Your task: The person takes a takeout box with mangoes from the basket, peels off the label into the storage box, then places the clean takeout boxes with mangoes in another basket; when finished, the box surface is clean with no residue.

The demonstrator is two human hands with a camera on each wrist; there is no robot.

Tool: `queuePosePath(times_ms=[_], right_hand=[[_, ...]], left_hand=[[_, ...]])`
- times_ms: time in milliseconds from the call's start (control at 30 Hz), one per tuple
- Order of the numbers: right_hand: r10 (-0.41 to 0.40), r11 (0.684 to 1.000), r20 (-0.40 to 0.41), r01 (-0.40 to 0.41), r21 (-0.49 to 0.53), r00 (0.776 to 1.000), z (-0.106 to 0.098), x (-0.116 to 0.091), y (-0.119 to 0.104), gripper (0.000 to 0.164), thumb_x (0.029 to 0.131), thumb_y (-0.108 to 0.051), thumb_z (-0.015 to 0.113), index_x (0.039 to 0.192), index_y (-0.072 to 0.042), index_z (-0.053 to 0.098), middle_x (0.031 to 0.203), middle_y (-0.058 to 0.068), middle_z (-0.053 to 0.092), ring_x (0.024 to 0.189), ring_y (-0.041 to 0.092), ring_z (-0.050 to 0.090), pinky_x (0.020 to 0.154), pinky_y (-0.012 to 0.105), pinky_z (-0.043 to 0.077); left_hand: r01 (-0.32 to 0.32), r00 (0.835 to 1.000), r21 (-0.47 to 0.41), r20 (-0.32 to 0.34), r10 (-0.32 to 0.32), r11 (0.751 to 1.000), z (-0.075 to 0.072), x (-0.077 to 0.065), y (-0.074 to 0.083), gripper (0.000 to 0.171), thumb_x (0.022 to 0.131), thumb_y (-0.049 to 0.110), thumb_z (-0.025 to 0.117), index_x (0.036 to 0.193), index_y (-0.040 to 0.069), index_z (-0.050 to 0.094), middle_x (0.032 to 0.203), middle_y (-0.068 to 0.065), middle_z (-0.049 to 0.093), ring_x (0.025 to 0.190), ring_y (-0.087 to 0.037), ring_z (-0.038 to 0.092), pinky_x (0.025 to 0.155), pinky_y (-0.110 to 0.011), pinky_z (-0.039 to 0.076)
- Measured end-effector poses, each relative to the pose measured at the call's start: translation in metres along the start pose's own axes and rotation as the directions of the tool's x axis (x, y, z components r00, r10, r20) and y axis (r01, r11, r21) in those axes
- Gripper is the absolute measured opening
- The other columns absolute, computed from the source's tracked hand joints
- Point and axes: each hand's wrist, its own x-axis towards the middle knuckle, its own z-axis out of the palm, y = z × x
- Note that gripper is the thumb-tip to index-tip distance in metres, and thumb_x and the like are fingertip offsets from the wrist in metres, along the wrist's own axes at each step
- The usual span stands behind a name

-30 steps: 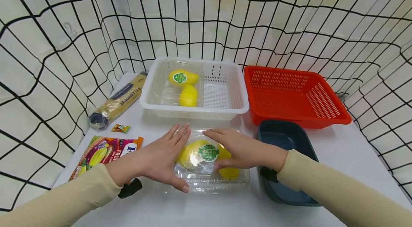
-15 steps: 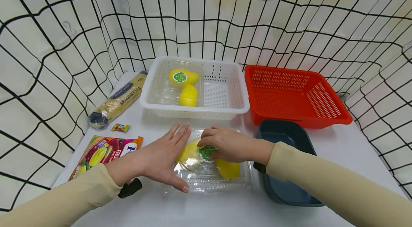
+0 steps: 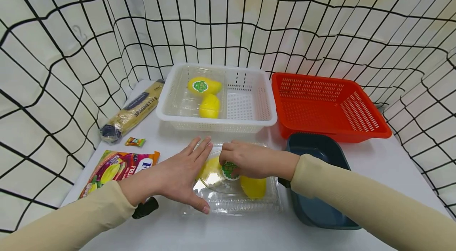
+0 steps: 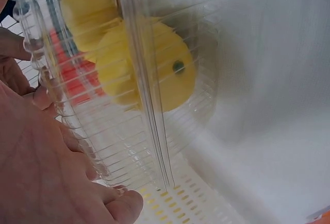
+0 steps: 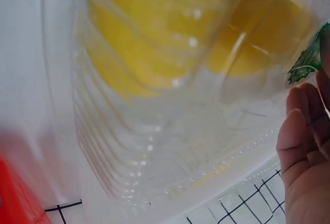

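A clear plastic clamshell box [image 3: 235, 205] with yellow mango-shaped fruit [image 3: 253, 187] inside lies in front of me in the head view. My left hand [image 3: 179, 173] rests along the box's left side, fingers extended and thumb spread. Over the lid, my right hand [image 3: 251, 160] curls its fingers and thumb at the round green sticker [image 3: 230, 172], partly covering it. The right wrist view shows the sticker [image 5: 305, 63] right at the fingertips. Through the box's ribbed wall, the left wrist view shows the yellow fruit [image 4: 165, 69].
Behind stands a white basket [image 3: 249, 118] holding another clear box with fruit [image 3: 209, 105]. A red basket [image 3: 331, 130] and a dark blue tub [image 3: 306, 207] are to the right. Spaghetti [image 3: 133, 112], a small candy [image 3: 135, 141] and a colourful packet [image 3: 115, 168] lie left.
My right hand has shifted slightly left over the lid, and its fingers have curled down to the sticker. My left hand has stayed in place beside the box.
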Motion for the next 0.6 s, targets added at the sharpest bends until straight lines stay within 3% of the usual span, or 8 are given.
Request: queuePosePath(times_ms=[167, 333, 467, 600], right_hand=[[-0.005, 1.0, -0.002, 0.005, 0.03, 1.0, -0.0014, 0.0027, 0.0004, 0.031, 0.089, -0.02, 0.08, 0.114, -0.01, 0.067, 0.111, 0.003, 0.069, 0.099, 0.014, 0.065, 0.097, 0.021, 0.056], [0.005, 0.999, 0.002, -0.005, 0.033, 1.0, -0.0038, 0.0044, -0.0006, 0.035, 0.089, -0.02, 0.08, 0.122, -0.013, 0.071, 0.112, 0.002, 0.071, 0.096, 0.013, 0.068, 0.093, 0.019, 0.057], [-0.086, 0.992, -0.016, 0.084, -0.096, 0.996, -0.0056, 0.0052, -0.002, 0.031, 0.088, -0.022, 0.081, 0.118, -0.016, 0.077, 0.108, 0.0, 0.071, 0.093, 0.012, 0.066, 0.089, 0.015, 0.056], [-0.197, 0.941, -0.02, 0.184, -0.285, 0.98, -0.0075, 0.0049, -0.0056, 0.025, 0.088, -0.025, 0.081, 0.112, -0.018, 0.079, 0.104, -0.005, 0.073, 0.095, 0.009, 0.067, 0.088, 0.014, 0.056]], left_hand=[[0.005, 1.0, -0.012, 0.006, -0.005, 1.0, 0.0001, 0.0001, 0.0007, 0.139, 0.069, 0.074, 0.079, 0.16, -0.008, 0.013, 0.171, -0.024, 0.002, 0.157, -0.049, 0.0, 0.126, -0.06, 0.019], [0.005, 1.0, -0.015, 0.01, -0.005, 1.0, -0.0013, -0.0003, 0.0014, 0.139, 0.069, 0.075, 0.078, 0.161, -0.007, 0.014, 0.171, -0.024, 0.002, 0.158, -0.049, 0.0, 0.126, -0.061, 0.018], [0.008, 1.0, -0.02, 0.015, -0.008, 1.0, -0.002, -0.0007, 0.0011, 0.139, 0.069, 0.075, 0.078, 0.161, -0.007, 0.013, 0.172, -0.023, 0.002, 0.158, -0.049, 0.0, 0.126, -0.061, 0.018], [0.009, 1.0, -0.026, 0.017, -0.009, 1.0, -0.002, -0.001, 0.0003, 0.139, 0.069, 0.075, 0.078, 0.161, -0.007, 0.014, 0.172, -0.023, 0.003, 0.157, -0.049, 0.001, 0.126, -0.061, 0.019]])
